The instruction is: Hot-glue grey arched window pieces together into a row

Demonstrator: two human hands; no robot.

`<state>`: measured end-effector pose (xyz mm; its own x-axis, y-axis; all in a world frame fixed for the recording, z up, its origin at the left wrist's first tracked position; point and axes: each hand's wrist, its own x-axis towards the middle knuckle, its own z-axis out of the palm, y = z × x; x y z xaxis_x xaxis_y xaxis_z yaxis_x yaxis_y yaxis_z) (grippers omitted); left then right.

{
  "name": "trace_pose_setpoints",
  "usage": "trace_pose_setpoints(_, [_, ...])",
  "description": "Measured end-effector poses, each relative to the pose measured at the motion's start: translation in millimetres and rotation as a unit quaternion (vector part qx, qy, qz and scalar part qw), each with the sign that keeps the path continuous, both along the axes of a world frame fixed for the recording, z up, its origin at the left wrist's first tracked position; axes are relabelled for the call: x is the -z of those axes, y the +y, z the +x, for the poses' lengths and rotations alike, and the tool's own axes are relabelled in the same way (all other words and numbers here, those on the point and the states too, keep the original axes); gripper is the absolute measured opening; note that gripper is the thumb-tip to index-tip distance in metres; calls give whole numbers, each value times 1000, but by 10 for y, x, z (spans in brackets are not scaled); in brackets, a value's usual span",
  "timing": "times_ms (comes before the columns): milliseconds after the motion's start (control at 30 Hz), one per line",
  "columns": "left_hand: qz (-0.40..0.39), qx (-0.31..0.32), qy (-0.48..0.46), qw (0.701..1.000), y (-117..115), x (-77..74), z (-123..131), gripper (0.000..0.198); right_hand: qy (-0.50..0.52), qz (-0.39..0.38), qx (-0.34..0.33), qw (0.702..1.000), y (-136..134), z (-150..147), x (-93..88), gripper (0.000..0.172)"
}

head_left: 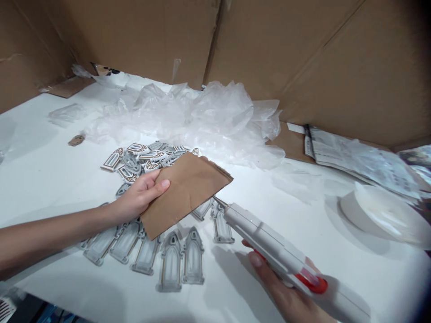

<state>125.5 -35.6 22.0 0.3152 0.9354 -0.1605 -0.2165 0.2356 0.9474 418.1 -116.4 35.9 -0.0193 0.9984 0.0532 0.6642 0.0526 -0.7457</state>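
My left hand (143, 193) grips a piece of brown cardboard (188, 188) by its left side, thumb on top. In my right hand (283, 287) is a white hot glue gun (269, 242) with red parts; its metal nozzle is at the cardboard's lower right edge, and I cannot tell whether they touch. Under and in front of the cardboard lie several grey arched window-shaped pieces (171, 262), roughly in a row. Behind my left hand is a heap of similar white pieces with brown ornament (136, 149), partly hidden by the cardboard.
Crumpled clear plastic bags (202, 116) spread along the back of the white table (269, 193). Tall cardboard walls (303, 58) stand behind and at the left. To the right are a white round bowl (384, 215) and a plastic-wrapped stack (363, 157).
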Motion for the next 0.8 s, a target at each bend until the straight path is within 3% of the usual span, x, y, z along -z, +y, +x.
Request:
trace_pose_setpoints(267, [-4,0,14,1000,1,-9,-7,32,-1,-13,-3,1000,-7,-10,-37,25])
trace_pose_setpoints(500, [-10,8,4,1000,11,9,-11,31,33,-36,-18,999,32,5,-10,34])
trace_pose_setpoints(800, [-12,15,-12,1000,0,12,-16,26,-53,4,-1,999,9,-50,-42,33])
